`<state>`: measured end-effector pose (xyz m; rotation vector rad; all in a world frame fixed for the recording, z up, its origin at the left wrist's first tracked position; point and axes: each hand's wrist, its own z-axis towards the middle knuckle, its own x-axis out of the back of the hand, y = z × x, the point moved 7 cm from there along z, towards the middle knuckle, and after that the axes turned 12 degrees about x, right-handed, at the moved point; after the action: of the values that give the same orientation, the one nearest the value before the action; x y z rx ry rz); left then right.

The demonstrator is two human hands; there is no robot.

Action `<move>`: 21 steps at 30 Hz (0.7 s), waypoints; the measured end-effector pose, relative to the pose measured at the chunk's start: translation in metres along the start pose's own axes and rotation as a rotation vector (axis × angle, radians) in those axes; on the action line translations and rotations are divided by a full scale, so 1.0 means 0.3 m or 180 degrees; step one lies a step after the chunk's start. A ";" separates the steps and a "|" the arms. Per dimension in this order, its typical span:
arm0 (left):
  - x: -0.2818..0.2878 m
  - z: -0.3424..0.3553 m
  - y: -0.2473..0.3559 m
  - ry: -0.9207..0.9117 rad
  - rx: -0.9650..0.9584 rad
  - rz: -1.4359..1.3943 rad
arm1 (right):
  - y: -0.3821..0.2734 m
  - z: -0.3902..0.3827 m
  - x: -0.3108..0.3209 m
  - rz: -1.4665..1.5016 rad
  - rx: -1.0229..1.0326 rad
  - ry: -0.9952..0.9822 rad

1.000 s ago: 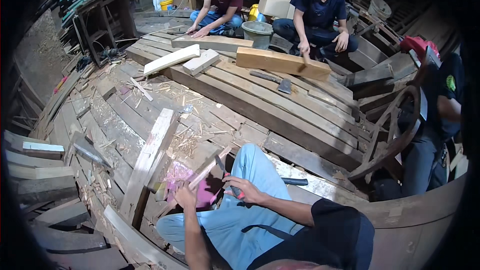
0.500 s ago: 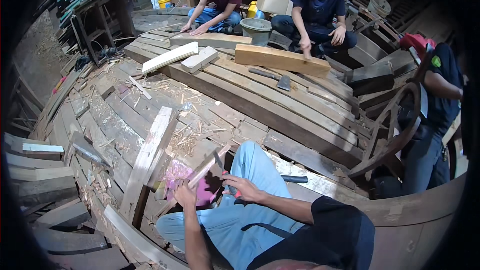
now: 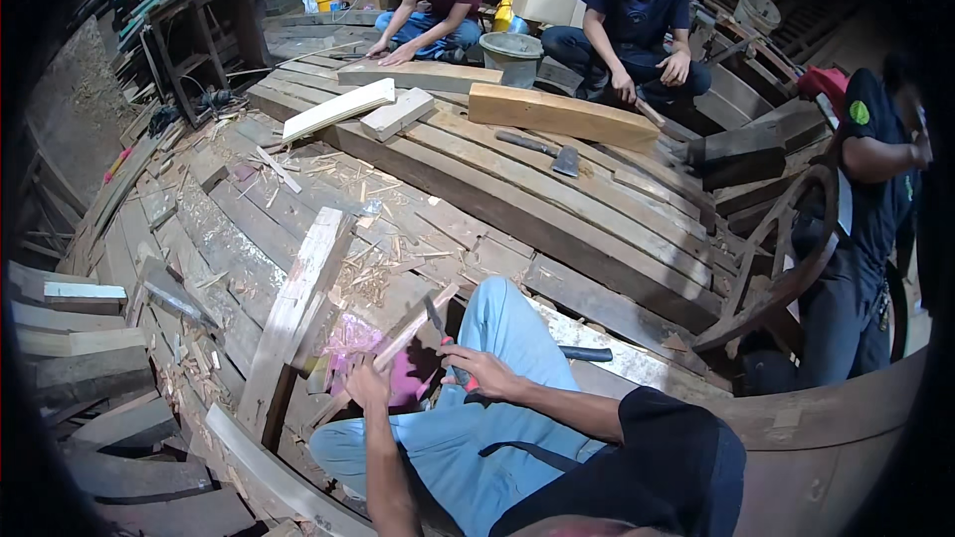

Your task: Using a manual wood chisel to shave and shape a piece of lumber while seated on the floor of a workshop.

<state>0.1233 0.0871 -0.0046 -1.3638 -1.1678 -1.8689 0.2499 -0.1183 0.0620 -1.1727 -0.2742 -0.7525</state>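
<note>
My left hand (image 3: 368,383) is closed round a thin pale wood strip (image 3: 406,330), which slants up and away from my lap. My right hand (image 3: 485,370) grips a knife (image 3: 434,316) by its red and black handle. The knife's narrow dark blade points up and away, close beside the strip; whether the two touch I cannot tell. Below the strip lies a pink sheet (image 3: 408,380), partly in shadow. A thick wood beam (image 3: 298,298) stands to the left of my hands. Near my right knee a dark tool handle (image 3: 585,354) sticks out.
Wood shavings (image 3: 366,283) litter the plank floor. Ahead is a raised plank platform (image 3: 477,174) bearing boards and a hatchet (image 3: 563,161). Two people (image 3: 438,0) sit behind it, near a grey bucket (image 3: 510,52). Another person (image 3: 867,169) stands at right beside a curved wooden frame (image 3: 821,239).
My hands, the strip and the knife have barely moved. The seated person at right has drawn a hand back from the board's end. The standing person has turned and raised a forearm.
</note>
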 end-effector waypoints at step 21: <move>-0.034 -0.009 -0.024 -0.0139 0.0063 0.0030 | -0.003 0.006 -0.002 -0.0069 0.0064 -0.0020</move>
<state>0.1196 0.0877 -0.0168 -1.4032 -1.1963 -1.8248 0.2492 -0.1167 0.0630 -1.1546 -0.2994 -0.7635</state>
